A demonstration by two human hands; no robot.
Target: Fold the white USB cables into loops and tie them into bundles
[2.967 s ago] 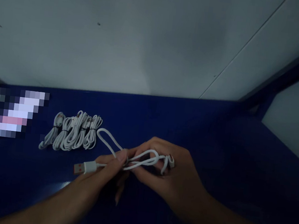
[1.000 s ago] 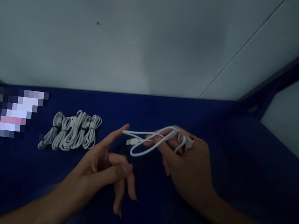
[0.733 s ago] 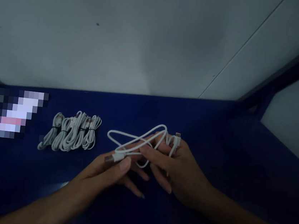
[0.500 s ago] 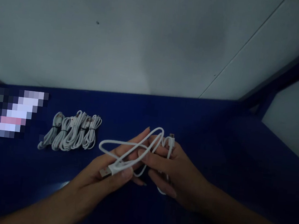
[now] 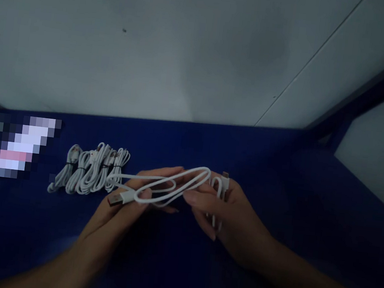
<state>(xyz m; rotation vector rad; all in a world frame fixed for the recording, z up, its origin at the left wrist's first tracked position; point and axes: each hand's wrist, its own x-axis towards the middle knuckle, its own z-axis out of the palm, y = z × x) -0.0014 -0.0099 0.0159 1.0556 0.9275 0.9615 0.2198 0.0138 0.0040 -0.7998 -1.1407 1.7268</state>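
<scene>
A white USB cable [image 5: 151,200] hangs in loose loops between my two hands, above the blue table. My left hand [image 5: 124,215] pinches it with thumb and fingers near the USB plug, whose metal end points left. The other end of the cable is with my right hand [image 5: 229,213], its thumb pressing the loops against the fingers. A small connector sticks up by the right index finger. Part of the cable runs behind the right fingers and is hidden.
Several coiled white cables [image 5: 97,170] bound with dark ties lie in a row at the left on the blue table [image 5: 178,144]. Beyond them sits a pixelated bright item [image 5: 25,146]. A pale wall [image 5: 152,65] rises behind, and a blue frame bar [image 5: 366,99] slants at the right.
My left hand has moved left with the USB plug, away from my right hand. The loops between them are drawn out longer and flatter. The right hand has hardly moved.
</scene>
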